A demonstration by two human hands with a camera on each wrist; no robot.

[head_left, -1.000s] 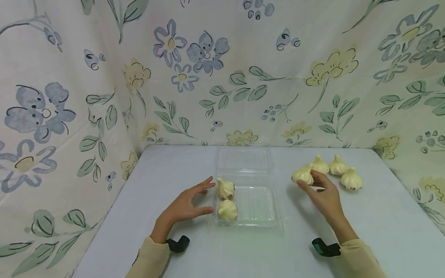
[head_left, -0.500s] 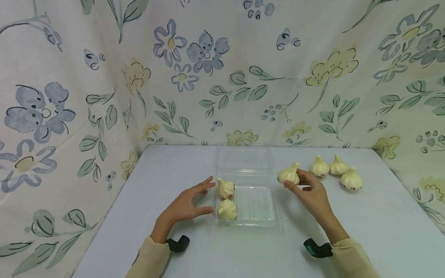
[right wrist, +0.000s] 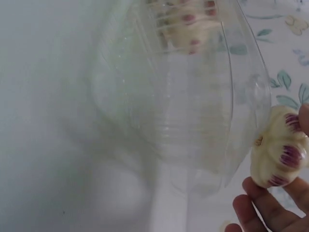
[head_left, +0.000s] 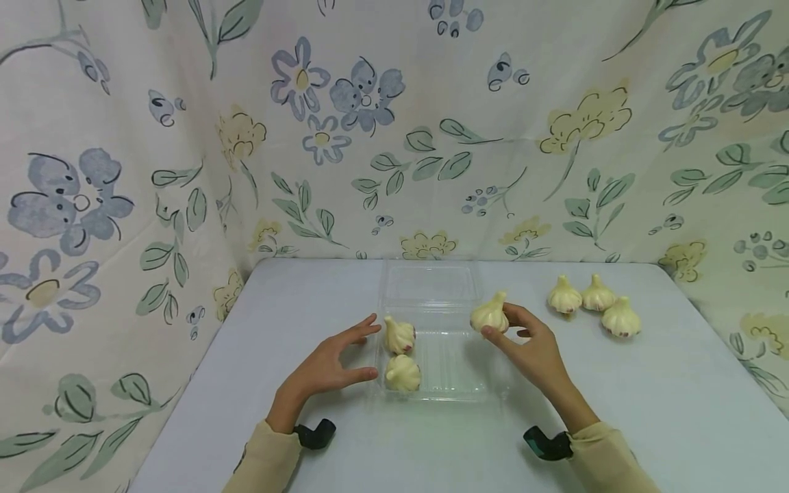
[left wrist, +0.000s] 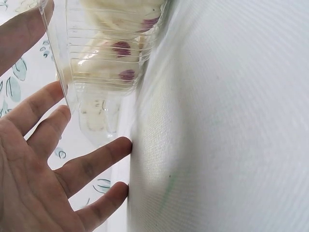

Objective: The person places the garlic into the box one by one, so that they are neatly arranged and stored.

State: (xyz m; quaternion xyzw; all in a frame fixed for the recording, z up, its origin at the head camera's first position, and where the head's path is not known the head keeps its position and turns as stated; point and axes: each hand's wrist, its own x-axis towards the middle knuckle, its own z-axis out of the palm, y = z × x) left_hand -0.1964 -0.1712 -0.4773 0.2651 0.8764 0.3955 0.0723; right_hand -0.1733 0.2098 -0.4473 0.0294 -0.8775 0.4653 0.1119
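Observation:
Between thumb and fingers my right hand (head_left: pixel 533 349) pinches a garlic bulb (head_left: pixel 490 313), held up over the right rim of a clear plastic box (head_left: pixel 453 363). The right wrist view shows this bulb's purple-streaked side (right wrist: pixel 280 150) just beyond the box wall. Two more bulbs sit inside the box along its left side, a rear one (head_left: pixel 399 335) and a front one (head_left: pixel 403 373). My left hand (head_left: pixel 329 359) is spread at the box's left edge; in the left wrist view, fingertips (left wrist: pixel 63 113) touch the rim and lower fingers reach the tabletop.
Behind the box its hinged lid (head_left: pixel 429 282) lies open on the white table (head_left: pixel 296 294). Three loose bulbs (head_left: pixel 598 296) stand at the back right. A flowered curtain (head_left: pixel 370 171) closes off the back and both sides.
My right hand has carried the garlic bulb leftward from beside the loose bulbs to above the box's right edge. The left hand has stayed in place.

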